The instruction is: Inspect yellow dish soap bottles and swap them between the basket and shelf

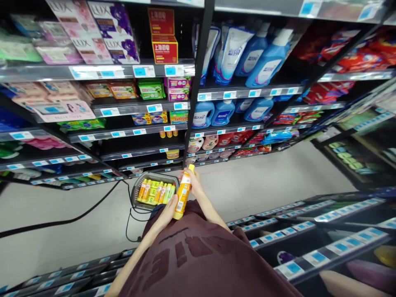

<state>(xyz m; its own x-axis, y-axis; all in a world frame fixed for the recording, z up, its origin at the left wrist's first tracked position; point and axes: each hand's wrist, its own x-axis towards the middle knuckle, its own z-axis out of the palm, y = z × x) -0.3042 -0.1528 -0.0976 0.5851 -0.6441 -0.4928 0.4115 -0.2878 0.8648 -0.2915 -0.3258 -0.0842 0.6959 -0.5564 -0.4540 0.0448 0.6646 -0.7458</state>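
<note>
An orange-yellow bottle (183,197) with a yellow cap is held tilted in front of my body. Near its lower end, my left hand (170,209) grips one side. Higher up, just below the cap, the fingers of my right hand (194,181) are wrapped round it. Part of a white label with a barcode faces me. Beside my left hand, a grey shopping basket (135,194) on the floor holds several orange, yellow and green bottles and packs.
Shelves ahead carry soap boxes (116,31), blue detergent bottles (267,62) and red bags (332,93). Grey floor (247,177) runs along them. Black cables (89,208) lie left of the basket. Another shelf row (328,251) stands close behind my right side.
</note>
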